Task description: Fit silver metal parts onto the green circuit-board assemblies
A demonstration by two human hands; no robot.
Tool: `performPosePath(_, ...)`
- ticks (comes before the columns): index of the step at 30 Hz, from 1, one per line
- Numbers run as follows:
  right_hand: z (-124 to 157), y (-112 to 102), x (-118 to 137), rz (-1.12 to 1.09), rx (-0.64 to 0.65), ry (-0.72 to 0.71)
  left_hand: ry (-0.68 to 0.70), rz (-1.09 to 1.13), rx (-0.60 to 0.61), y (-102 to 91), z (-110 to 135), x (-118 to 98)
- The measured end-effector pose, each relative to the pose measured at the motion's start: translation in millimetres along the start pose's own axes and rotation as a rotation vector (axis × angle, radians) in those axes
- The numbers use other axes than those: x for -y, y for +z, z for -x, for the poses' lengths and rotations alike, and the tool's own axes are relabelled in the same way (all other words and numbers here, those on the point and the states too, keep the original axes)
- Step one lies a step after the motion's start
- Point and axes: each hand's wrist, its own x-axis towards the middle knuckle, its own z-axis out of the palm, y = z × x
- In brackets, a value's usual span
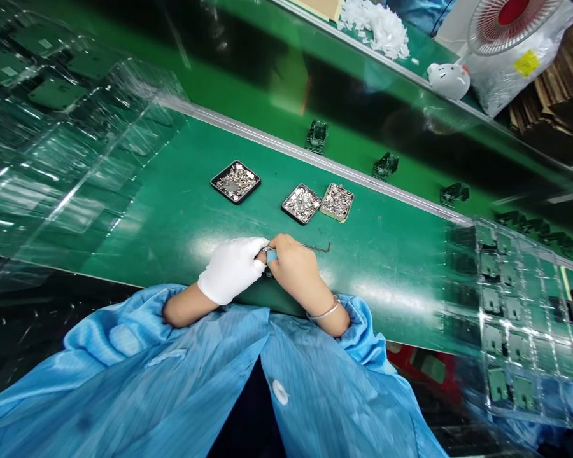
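My left hand (232, 267), in a white glove, and my bare right hand (293, 264) meet on the green bench mat (172, 216) just in front of me. Both are closed round a small dark part held between them, mostly hidden by the fingers. A blue cot covers one right fingertip (271, 255). A thin hex key (319, 247) lies on the mat, touching or just past my right hand. Beyond the hands stand three small trays of shiny metal parts: a black one (235, 181), a second black one (301, 203) and a pale one (337, 201).
Stacks of clear plastic blister trays lie at the left (67, 146) and at the right (510, 305), the right ones holding dark parts. Dark assemblies (317, 135) (385, 166) ride on the green conveyor behind. A small fan (499, 25) stands at the far right.
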Motion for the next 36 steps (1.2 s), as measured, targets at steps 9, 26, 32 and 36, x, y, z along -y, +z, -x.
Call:
performPosePath(9, -9, 5, -26, -0.17, -0.128, 0.043, 0.076, 0.367, -0.129, 4.2, -3, 17)
performPosePath(26, -15, 22, -81, 0.077, -0.127, -0.062, 0.119, 0.45, -0.067, 32.4, -3, 41)
performPosePath(32, -13, 25, -75, -0.04, -0.116, -0.123, 0.101, 0.475, -0.092, 32.0, -7, 44)
performPosePath(36, -14, 28, -71, -0.195, -0.063, -0.176, 0.116, 0.466, -0.084, 33.0, -7, 45)
